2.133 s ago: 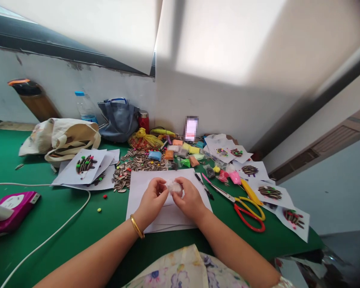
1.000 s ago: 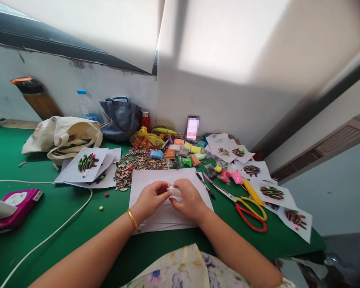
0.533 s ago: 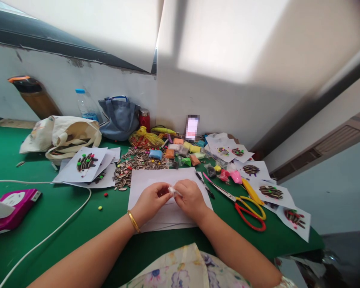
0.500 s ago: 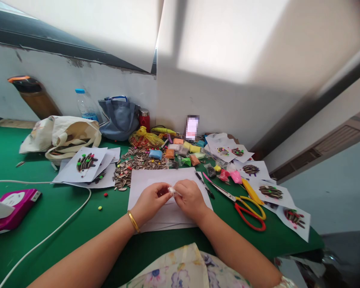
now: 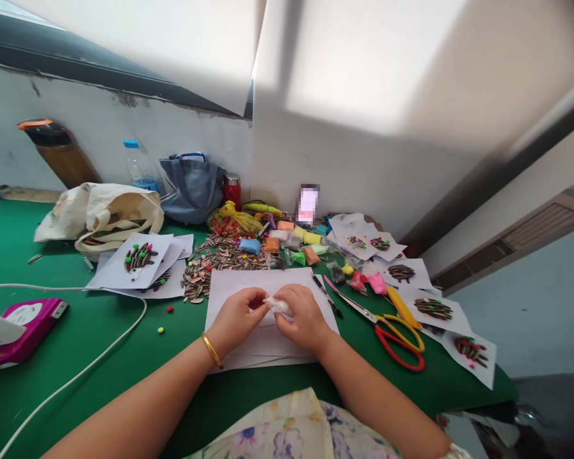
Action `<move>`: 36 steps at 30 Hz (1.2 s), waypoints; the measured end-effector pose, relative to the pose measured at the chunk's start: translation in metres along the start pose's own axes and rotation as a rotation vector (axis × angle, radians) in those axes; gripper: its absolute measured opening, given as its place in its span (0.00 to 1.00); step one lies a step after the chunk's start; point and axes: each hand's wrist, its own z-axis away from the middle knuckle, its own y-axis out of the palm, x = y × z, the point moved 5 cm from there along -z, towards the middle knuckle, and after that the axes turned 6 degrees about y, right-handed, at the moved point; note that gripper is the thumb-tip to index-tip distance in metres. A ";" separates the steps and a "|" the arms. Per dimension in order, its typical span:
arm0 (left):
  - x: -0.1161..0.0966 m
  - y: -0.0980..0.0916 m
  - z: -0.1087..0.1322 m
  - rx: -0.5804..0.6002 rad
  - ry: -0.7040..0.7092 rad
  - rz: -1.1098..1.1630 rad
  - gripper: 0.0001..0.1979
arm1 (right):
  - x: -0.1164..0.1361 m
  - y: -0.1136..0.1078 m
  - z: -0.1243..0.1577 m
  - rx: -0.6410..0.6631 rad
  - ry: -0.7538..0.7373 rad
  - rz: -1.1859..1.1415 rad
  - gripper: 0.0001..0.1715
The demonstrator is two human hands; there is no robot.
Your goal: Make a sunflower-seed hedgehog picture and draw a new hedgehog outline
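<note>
A small white packet, filmy like plastic (image 5: 279, 306), is pinched between my two hands above a stack of white paper (image 5: 229, 347). My left hand (image 5: 236, 319), with a gold bangle at the wrist, holds its left end between thumb and fingertips. Curled round the right part of the packet is my right hand (image 5: 302, 319). What lies inside the packet is too small to tell. Right of the paper are a black pen (image 5: 328, 296) and scissors (image 5: 387, 325) with red and yellow handles.
Behind the paper lie striped seeds (image 5: 215, 261) and coloured clay packets (image 5: 272, 245). Seed pictures on paper (image 5: 433, 308) line the right; more (image 5: 141, 260) lie left. A white cable (image 5: 95, 366) crosses the left side near a purple box (image 5: 33, 328). Bags and bottles stand behind.
The white packet shows more between my hands. My right hand's fingers have opened a little around it, and the view has shifted slightly.
</note>
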 end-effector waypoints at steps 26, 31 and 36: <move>-0.007 0.002 0.004 0.044 0.108 -0.296 0.10 | 0.004 0.003 0.000 -0.029 -0.040 0.112 0.10; -0.007 0.002 0.003 0.049 0.064 -0.254 0.08 | 0.006 0.002 0.001 -0.034 -0.053 0.123 0.04; -0.006 0.002 0.003 0.085 0.051 -0.271 0.11 | 0.009 0.001 0.001 -0.026 -0.075 0.126 0.04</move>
